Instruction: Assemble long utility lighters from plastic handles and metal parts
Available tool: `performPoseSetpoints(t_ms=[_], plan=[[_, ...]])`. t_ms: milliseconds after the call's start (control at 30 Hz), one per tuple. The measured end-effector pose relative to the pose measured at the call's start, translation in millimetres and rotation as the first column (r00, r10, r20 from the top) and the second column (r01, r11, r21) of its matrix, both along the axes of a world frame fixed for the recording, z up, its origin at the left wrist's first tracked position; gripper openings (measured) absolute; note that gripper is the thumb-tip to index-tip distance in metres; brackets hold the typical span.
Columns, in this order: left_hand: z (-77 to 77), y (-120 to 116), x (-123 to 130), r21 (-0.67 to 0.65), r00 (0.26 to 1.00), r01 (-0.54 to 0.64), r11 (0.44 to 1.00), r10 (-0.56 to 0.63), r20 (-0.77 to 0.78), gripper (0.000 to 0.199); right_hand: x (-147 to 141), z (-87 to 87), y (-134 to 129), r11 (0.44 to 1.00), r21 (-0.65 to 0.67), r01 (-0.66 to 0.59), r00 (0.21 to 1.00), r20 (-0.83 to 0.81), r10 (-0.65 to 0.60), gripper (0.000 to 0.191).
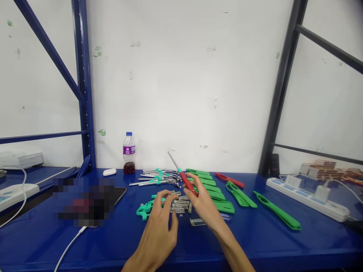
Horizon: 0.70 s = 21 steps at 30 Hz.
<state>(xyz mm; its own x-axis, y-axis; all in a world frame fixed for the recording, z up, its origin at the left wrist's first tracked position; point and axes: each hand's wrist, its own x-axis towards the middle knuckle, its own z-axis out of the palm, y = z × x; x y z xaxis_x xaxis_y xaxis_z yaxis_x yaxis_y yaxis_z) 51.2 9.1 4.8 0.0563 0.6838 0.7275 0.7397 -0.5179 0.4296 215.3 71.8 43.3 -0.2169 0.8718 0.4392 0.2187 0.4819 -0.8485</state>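
Note:
My right hand (202, 198) is closed on a red-handled long-nosed lighter (189, 183), its metal tube tilted up to the left, with a teal piece at the tube's base. Low over the table, my left hand (159, 223) has bent fingers held apart, beside a pile of small clear and metallic parts (180, 206). Teal trigger-shaped plastic pieces (145, 209) lie just left of that hand, partly hidden by it. Behind both hands are several metal lighter tubes with teal fittings (155, 177). Green handle shells (224, 206) lie in a row right of my right hand.
More green shells (279, 211) and a red one (229, 179) lie to the right. A white power strip (307, 198) runs along the right side. At the left are a tablet-like device (119, 196), a white case (109, 172) and a drink bottle (129, 153).

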Motion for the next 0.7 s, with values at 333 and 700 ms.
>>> performPoseSetpoints(t_ms=[333, 700], plan=[[0.4, -0.6, 0.1, 0.001, 0.997, 0.036, 0.999, -0.036, -0.071, 0.035, 3.4, 9.9, -7.4, 0.998, 0.062, 0.004, 1.0, -0.002, -0.004, 0.052], [0.3, 0.9, 0.3, 0.035, 0.994, 0.053, 0.998, -0.049, -0.099, 0.034, 0.3, 8.0, -4.9, 0.999, 0.048, 0.025, 0.999, -0.031, -0.023, 0.053]])
